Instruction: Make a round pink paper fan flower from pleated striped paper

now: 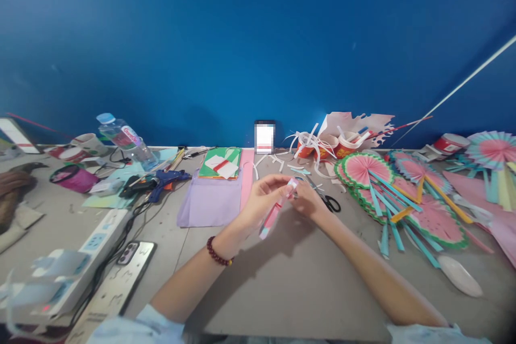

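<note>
In front of me, above the middle of the table, a narrow folded strip of pink and white paper point(271, 219) slants down between my hands. My left hand point(264, 199) pinches its upper part between thumb and fingers. At the strip's top end, the fingers of my right hand point(304, 199) are closed together; the strip's tip seems to lie in them, though the fingertips are partly hidden. Black-handled scissors point(331, 203) lie just beyond my right wrist. Left of my hands is a sheet of purple paper point(209, 201) with green paper point(204, 166) on it.
Pleated watermelon fans point(437, 220) and a white spoon point(459, 276) lie at right. Red paper cups point(347, 146) stand by the wall. At left are a glue gun point(163, 183), a tilted bottle point(129, 137), a power strip point(94, 247) and a phone point(121, 279). Another person's hand point(16, 188) is far left.
</note>
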{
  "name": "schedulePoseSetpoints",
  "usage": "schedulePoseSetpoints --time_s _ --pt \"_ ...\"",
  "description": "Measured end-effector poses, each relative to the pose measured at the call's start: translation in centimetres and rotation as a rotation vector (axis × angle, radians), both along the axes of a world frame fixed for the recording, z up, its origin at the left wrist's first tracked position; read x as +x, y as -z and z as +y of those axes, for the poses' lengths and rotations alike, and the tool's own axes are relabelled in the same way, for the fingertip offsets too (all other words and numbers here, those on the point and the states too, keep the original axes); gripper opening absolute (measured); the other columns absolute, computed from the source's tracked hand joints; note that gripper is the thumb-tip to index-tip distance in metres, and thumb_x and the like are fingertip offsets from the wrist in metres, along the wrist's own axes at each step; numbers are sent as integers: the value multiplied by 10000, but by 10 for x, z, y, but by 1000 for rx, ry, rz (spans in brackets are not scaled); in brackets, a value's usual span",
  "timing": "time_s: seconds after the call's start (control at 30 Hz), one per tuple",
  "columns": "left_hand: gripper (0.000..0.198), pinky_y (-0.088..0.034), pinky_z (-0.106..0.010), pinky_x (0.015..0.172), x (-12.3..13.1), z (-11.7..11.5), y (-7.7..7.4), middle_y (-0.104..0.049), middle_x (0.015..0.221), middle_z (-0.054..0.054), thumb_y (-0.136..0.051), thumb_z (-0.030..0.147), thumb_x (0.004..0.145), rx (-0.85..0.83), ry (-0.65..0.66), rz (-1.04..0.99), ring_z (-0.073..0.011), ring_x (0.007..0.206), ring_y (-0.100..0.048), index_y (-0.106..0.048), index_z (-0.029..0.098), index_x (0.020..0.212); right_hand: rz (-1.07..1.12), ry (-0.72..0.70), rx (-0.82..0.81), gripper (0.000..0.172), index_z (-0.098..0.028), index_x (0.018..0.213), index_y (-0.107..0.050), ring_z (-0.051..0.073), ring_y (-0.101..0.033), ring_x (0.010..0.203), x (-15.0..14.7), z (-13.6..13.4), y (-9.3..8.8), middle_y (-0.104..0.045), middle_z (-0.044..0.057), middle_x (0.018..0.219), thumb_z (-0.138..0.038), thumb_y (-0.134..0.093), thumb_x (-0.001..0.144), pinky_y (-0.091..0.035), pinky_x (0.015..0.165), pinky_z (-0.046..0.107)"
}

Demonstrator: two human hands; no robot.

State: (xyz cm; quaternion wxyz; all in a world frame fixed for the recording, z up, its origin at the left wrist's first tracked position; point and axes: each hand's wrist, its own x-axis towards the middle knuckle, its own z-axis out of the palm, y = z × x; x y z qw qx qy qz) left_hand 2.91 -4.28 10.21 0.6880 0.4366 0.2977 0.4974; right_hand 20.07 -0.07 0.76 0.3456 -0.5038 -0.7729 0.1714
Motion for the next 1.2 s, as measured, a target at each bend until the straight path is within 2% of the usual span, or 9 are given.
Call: schedulePoseSetpoints --time_s 0.13,0.2,0.3,0.4,0.53,0.73,0.87,1.0,1.2 --pt "245 -483 -244 696 -4 7 5 -678 812 -14 -783 313 664 -19 -98 55 -110 698 -613 -696 183 853 -1 -44 -38 188 -181 870 -591 239 -556 821 -2 -4 -19 -614 76 852 -181 -547 687 -442 782 394" --pt "234 -465 -240 706 -6 10 7 -677 810 -14 -785 311 659 -8 -148 78 -115 725 -610 -696 181 832 160 -139 -130 240 -186 907 -599 203 -567 790 -4 -8 -37 -620 56 867 -177 -513 683 -458 729 351" --pt "238 -451 -250 691 -7 13 9 -672 787 -13 -785 323 653 -14 -188 106 -125 726 -600 -696 177 818 458 -319 -403 323 -200 985 -609 181 -588 837 -8 -17 -62 -635 41 939 -183 -481 689 -474 699 305" --pt "255 -448 -256 671 -5 15 12 -666 772 -11 -790 335 641 -45 -185 110 -125 703 -592 -692 176 815 596 -324 -500 253 -196 968 -625 166 -596 818 -12 -26 -75 -646 39 943 -258 -568 730 -474 667 276" --pt "256 -452 -253 693 -4 15 16 -662 807 -8 -796 323 637 -42 -117 74 -125 739 -599 -676 182 815 625 -201 -500 221 -185 859 -633 129 -583 674 -18 -30 -76 -653 18 809 -344 -680 712 -458 603 254" --pt "358 -464 -262 741 -4 15 18 -650 871 -23 -763 327 689 -4 -6 88 -134 798 -614 -635 184 991 695 -106 -463 276 -163 783 -620 107 -539 552 -17 -27 -76 -611 -4 664 -416 -695 702 -424 497 232" --pt "286 -441 -236 649 -5 17 20 -658 768 -24 -760 353 671 10 72 291 -122 691 -595 -663 143 840 778 -6 -395 313 -167 761 -593 103 -531 537 -13 -23 -75 -582 -14 620 -457 -693 696 -415 468 219" --pt "251 -393 -228 544 -5 19 25 -636 637 -14 -729 379 679 -5 36 419 -106 559 -540 -664 136 685 808 23 -395 325 -170 761 -590 102 -535 533 -12 -22 -72 -586 -17 612 -462 -710 682 -418 475 222" --pt "276 -440 -254 636 -8 19 23 -699 728 -61 -718 399 695 22 60 433 -151 672 -605 -717 129 751 878 74 -431 351 -170 738 -583 96 -520 513 -14 -21 -71 -584 -24 576 -477 -732 653 -415 479 224"
